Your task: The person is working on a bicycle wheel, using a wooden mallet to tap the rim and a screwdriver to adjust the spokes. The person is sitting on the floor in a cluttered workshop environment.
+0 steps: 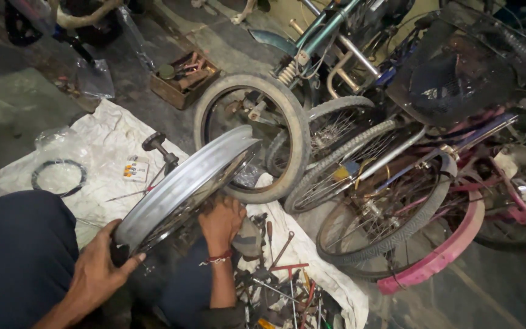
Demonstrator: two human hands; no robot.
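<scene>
A bare silver bicycle wheel rim [184,183] with thin spokes is tilted on edge in front of me. My left hand [98,268] grips its near lower edge. My right hand [221,220], a red thread around its wrist, reaches under the rim near the spokes; what its fingers hold is hidden. My dark-trousered knee [22,244] is at the lower left.
A white sheet [101,143] covers the ground, with a black rubber ring [59,176] and a small packet [136,170] on it. Loose hand tools [281,280] lie at the lower middle. Several bicycles and wheels [385,183] crowd the right; a box of parts [184,76] stands behind.
</scene>
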